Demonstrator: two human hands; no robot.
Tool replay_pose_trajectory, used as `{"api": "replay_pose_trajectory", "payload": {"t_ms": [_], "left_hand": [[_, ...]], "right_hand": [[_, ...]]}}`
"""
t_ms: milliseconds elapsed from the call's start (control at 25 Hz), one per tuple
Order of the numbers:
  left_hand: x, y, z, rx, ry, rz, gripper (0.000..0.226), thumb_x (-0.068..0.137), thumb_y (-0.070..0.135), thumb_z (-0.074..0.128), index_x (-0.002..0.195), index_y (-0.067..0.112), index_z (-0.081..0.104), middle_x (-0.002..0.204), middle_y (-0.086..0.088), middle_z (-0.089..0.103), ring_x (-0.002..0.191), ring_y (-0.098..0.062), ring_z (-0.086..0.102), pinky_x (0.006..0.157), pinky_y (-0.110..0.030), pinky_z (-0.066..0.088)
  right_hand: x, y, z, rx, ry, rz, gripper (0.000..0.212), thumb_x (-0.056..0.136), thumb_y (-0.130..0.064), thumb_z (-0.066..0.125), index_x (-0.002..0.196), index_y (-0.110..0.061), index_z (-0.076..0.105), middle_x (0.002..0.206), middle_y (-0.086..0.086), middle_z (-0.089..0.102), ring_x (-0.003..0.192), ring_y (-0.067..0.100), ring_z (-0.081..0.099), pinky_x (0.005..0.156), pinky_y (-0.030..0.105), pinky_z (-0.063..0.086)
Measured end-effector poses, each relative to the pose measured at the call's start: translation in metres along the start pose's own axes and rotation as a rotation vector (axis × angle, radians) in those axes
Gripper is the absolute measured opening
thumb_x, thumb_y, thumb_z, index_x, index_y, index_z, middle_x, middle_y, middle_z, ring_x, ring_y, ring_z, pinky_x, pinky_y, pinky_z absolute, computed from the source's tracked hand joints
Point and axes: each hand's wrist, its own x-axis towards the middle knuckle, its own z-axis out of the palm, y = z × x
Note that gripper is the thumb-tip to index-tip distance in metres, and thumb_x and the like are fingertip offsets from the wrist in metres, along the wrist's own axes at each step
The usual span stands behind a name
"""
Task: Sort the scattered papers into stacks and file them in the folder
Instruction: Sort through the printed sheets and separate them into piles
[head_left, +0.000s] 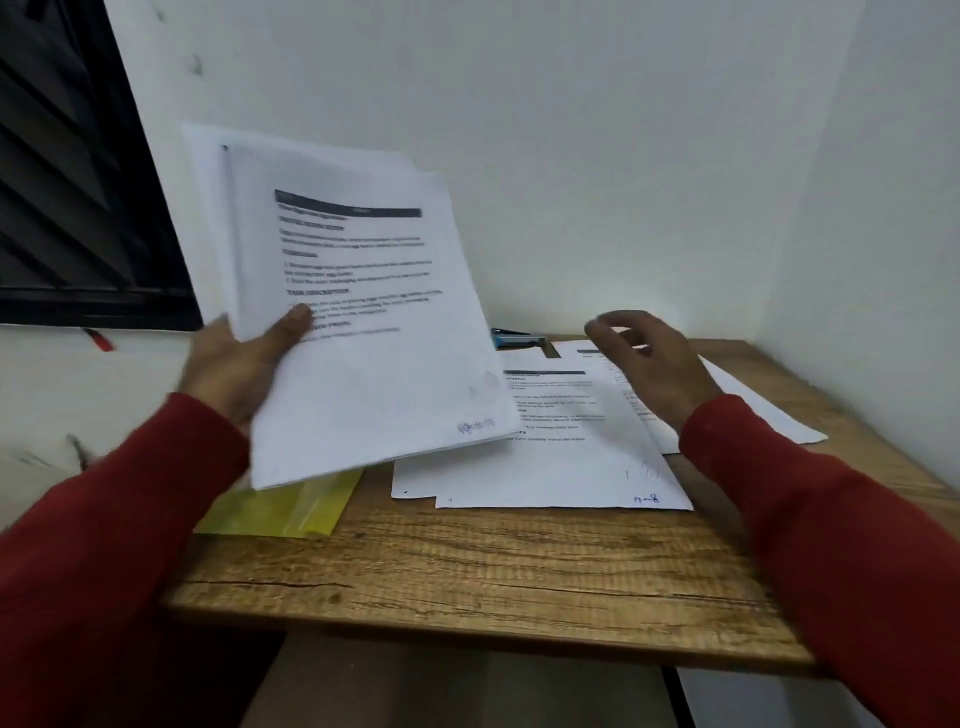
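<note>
A small home study corner: wooden desk (467, 571) against white walls (571, 130), dark window (67, 182).

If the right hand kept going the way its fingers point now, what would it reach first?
The right hand hovers open, fingers aimed left and slightly down. Most likely it would first meet the loose sheets on the table, or else the edge of the held stack in the left hand. Depth is unclear from one view.

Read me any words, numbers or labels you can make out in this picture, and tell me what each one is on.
"TASK DESCRIPTION": a bold heading on the top sheet of the held stack of papers; blurred, so likely rather than sure.
Other print on that sheet: too blurred to read.
Blue handwriting at its lower corner: unreadable.
Papers on the table: print too small and blurred; a blue handwritten note at the corner, unreadable.
Yellow folder: no text visible.
</note>
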Motion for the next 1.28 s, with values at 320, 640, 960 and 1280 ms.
{"api": "replay_pose_trajectory", "payload": {"t_ms": [320, 640, 960, 1280], "left_hand": [[-0.028, -0.022, 0.064, -0.146, -0.241, -0.188, 0.019, 0.089, 0.020, 0.068, 0.107, 0.013, 0.069, 0.109, -0.010, 0.075, 0.092, -0.027, 0.074, 0.073, -0.039, 0.062], [-0.013, -0.027, 0.043, -0.078, -0.177, -0.125, 0.047, 0.081, 0.034, 0.073, 0.121, 0.012, 0.065, 0.111, -0.008, 0.074, 0.096, -0.025, 0.073, 0.072, -0.036, 0.061], [0.005, -0.029, 0.009, 0.006, -0.048, -0.120, 0.056, 0.066, 0.039, 0.084, 0.114, 0.014, 0.070, 0.111, -0.006, 0.074, 0.099, -0.027, 0.072, 0.090, -0.047, 0.056], [0.005, -0.035, 0.013, -0.012, -0.069, -0.135, 0.038, 0.078, 0.029, 0.079, 0.112, 0.014, 0.069, 0.113, -0.008, 0.073, 0.102, -0.029, 0.071, 0.094, -0.049, 0.054]], "right_hand": [[-0.005, -0.012, 0.011, 0.531, -0.075, 0.117, 0.016, 0.083, -0.010, 0.076, 0.082, -0.010, 0.061, 0.072, 0.003, 0.070, 0.061, 0.015, 0.067, 0.055, 0.026, 0.053], [0.017, 0.006, -0.013, 0.475, 0.278, 0.110, 0.012, 0.088, -0.012, 0.070, 0.078, -0.018, 0.070, 0.078, 0.001, 0.073, 0.073, 0.021, 0.069, 0.077, 0.036, 0.058], [0.032, 0.023, -0.045, 0.490, 0.573, 0.146, 0.012, 0.088, -0.005, 0.063, 0.091, -0.010, 0.073, 0.083, 0.003, 0.071, 0.077, 0.021, 0.068, 0.083, 0.042, 0.059], [0.028, 0.028, -0.036, 0.430, 0.418, 0.188, 0.010, 0.086, -0.014, 0.066, 0.081, -0.021, 0.072, 0.087, 0.001, 0.075, 0.087, 0.026, 0.073, 0.088, 0.044, 0.059]]}}
